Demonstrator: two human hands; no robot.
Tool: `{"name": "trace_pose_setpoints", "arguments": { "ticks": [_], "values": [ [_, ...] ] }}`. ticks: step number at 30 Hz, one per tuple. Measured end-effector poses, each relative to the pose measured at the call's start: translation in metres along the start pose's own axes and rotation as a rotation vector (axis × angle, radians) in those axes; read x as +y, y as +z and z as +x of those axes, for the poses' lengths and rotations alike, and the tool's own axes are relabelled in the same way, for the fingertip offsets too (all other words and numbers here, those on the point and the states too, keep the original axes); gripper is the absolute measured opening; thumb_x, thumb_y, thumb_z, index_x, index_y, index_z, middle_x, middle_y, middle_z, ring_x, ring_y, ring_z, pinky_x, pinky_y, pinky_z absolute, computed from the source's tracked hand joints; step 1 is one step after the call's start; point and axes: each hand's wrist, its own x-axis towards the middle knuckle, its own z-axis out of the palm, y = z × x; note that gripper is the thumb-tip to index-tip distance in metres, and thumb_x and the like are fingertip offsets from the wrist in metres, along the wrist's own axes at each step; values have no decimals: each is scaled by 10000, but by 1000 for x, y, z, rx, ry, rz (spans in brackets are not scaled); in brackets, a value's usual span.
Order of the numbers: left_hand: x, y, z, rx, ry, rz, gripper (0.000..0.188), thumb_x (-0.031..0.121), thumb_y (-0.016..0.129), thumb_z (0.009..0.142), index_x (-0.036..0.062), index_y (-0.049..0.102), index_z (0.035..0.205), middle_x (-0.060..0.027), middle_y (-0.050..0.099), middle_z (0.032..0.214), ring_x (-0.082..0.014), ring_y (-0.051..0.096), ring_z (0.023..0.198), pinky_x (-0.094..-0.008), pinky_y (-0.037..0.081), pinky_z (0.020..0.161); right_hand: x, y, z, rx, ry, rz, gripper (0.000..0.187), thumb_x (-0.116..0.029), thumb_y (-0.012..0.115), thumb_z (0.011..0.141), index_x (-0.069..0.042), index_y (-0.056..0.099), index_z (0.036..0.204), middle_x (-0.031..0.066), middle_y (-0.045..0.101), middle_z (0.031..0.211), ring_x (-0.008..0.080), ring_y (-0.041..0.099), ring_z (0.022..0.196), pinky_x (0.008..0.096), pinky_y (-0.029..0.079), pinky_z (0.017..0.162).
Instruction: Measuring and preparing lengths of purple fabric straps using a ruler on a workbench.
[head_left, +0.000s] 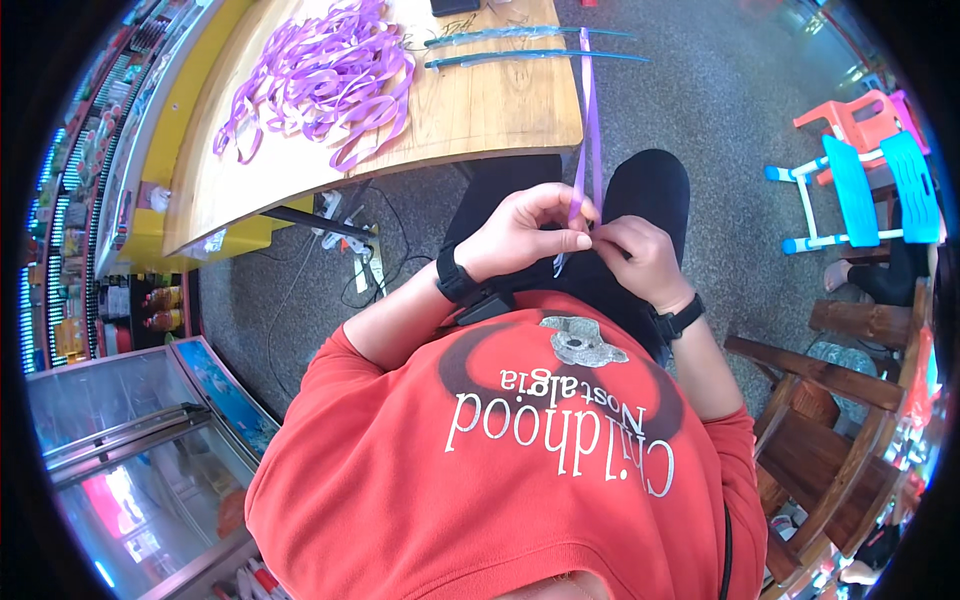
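Observation:
Over my lap, my left hand (525, 235) is closed round a narrow purple ribbon (594, 130), the thumb pointing toward the other hand. This ribbon runs down from the right edge of the table in two strands. Close beside it, my right hand (640, 255) pinches with thumb and fingertips; what lies in that pinch is too small to tell. Thin whitish ends (560, 266) dangle below my left hand. On the wooden table (480, 120) lies a loose heap of purple ribbon (330, 75). Two thin teal rods (500, 60) stick out past the table's right edge.
A dark object (455, 6) sits at the table's far edge. Cables (395, 215) and a power strip (362, 272) lie under the table. A glass-topped freezer (140, 450) stands at lower left. To the right are a blue folding seat (860, 195), an orange stool (855, 120) and a wooden chair (815, 460).

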Motion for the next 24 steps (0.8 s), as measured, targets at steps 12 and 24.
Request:
{"name": "trace_pose_setpoints", "arguments": {
  "ticks": [12,24],
  "values": [
    [5,1,0,-3,1,260,235,152,683,957,39,690,1163,-56,709,1067,-106,658,951,-277,545,853,-3,0,-4,-73,56,22,90,-106,758,791,-66,704,852,92,658,755,277,657,699,381,528,627],
    [12,8,1,-26,-16,163,515,85,705,932,61,517,1410,-17,655,1037,-83,612,892,-257,523,797,-3,1,-5,-63,-10,24,99,-59,765,791,-32,700,861,115,647,749,287,642,683,378,512,615]
  ]
}}
